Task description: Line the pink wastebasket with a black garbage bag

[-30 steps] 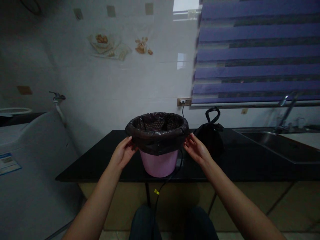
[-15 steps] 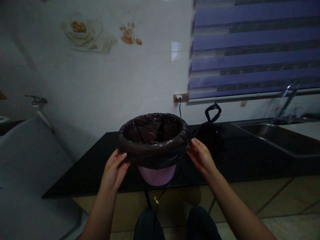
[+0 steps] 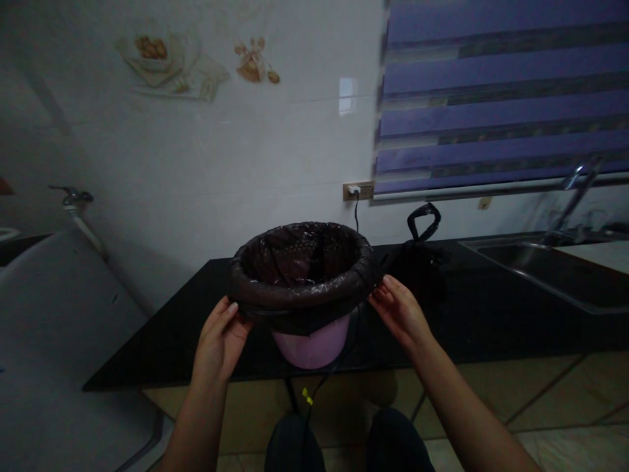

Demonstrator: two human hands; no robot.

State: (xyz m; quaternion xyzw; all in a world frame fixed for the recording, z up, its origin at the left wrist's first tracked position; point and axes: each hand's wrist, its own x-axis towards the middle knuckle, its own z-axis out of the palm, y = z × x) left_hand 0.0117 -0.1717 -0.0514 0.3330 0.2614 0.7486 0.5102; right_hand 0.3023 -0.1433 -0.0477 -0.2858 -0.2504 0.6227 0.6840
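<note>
A pink bin (image 3: 312, 344) stands upright near the front edge of the black counter. A black plastic bag (image 3: 299, 298) lines it and is folded outward over its rim, hanging partway down the outside. My left hand (image 3: 223, 334) pinches the bag's overhanging edge at the left, thumb on top. At the right side, my right hand (image 3: 399, 308) grips the bag's edge between thumb and fingers, pulling it out a little from the bin.
Behind my right hand stands a tied black bag (image 3: 417, 262) on the counter (image 3: 491, 328). Farther right is a metal sink (image 3: 540, 269) with a tap. A cord runs from the wall socket (image 3: 358, 191). A pale appliance (image 3: 63, 341) stands at the left.
Both hands have moved slightly outward, and the bag's edge is stretched a little wider at both sides. The bin stays in place.
</note>
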